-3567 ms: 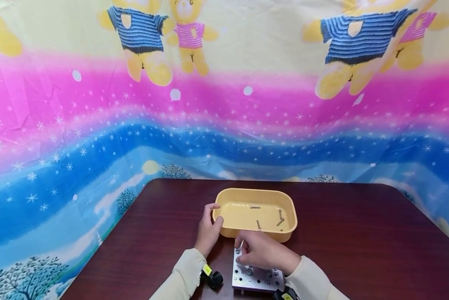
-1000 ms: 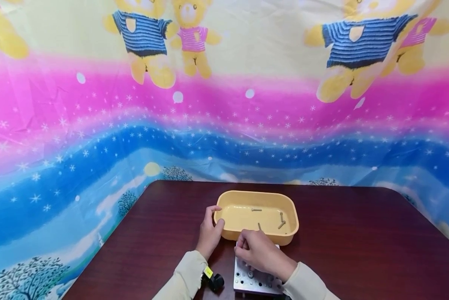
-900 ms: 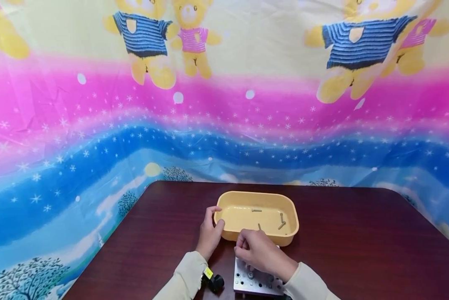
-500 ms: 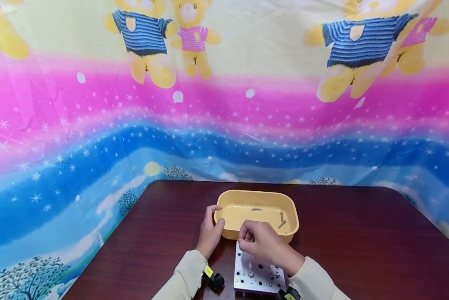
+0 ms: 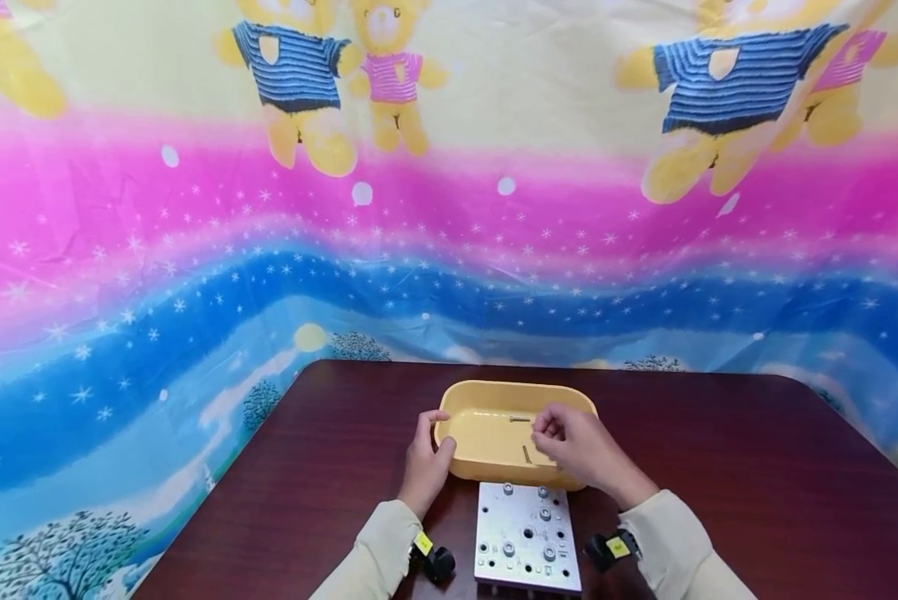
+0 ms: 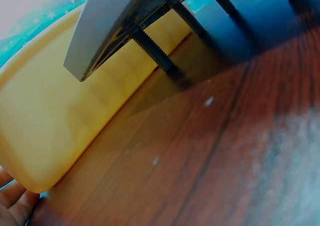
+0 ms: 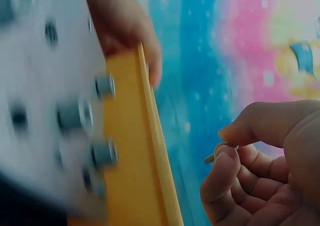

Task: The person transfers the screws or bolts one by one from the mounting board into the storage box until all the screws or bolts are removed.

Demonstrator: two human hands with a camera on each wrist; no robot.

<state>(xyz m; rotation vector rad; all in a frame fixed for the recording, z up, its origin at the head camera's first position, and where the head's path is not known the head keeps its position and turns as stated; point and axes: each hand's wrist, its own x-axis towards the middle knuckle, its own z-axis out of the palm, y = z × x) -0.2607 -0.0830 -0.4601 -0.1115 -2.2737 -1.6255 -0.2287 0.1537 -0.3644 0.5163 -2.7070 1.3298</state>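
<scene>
My left hand (image 5: 426, 465) grips the left end of the yellow plastic bin (image 5: 486, 471), thumb and fingers at its rim. In the left wrist view, fingertips (image 6: 15, 198) show at the bin's corner. My right hand (image 5: 587, 450) is over the right side of the bin. Between its thumb and forefinger it pinches a small metal bolt (image 7: 209, 159), most of it hidden by the fingers. In front of the bin is a silver metal plate (image 5: 497, 521) with holes and several socket-head bolts (image 5: 509, 549). Threaded shanks (image 6: 152, 49) stick out under the plate.
Loose bolts (image 5: 520, 419) lie on the bin's floor, some hidden behind my right hand. All stands on a dark red-brown table (image 5: 328, 467). A patterned cloth (image 5: 449, 225) hangs behind its far edge. Black wrist cameras (image 5: 438, 565) flank the plate.
My right hand has lifted off the plate and moved away and to the right, over the bin, uncovering the plate's bolts and holes. The left hand keeps its grip on the bin.
</scene>
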